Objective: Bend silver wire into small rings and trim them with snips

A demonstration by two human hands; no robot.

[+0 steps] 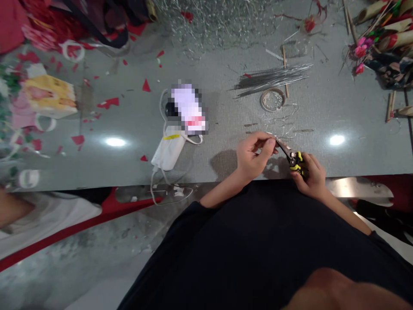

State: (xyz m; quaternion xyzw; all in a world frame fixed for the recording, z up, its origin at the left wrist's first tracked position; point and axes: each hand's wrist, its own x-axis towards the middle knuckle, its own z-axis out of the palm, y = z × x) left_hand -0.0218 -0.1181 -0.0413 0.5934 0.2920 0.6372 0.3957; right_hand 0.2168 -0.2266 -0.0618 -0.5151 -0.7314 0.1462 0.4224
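My right hand (312, 175) is wrapped round the yellow-and-black handles of a pair of pliers (293, 159). The pliers' narrow jaws reach up and left to the fingertips of my left hand (253, 156). Thumb and forefinger of that hand pinch what looks like a thin wire, its end right at the jaw tips; most of it is hidden or too fine to see. Just beyond the hands stands a small round dish (272, 100) of tiny white beads. Behind it lies a bundle of straight silvery wires (274, 80), with short bent wire pieces (284, 122) scattered nearer me.
A phone (189, 107) leans on a stand beside a white power bank (169, 150) with a looping cable. A big heap of tangled wire (219, 26) covers the back. Red scraps (146, 85) and a yellow tissue box (51, 95) lie left. Another person's arm (14, 209) shows at far left.
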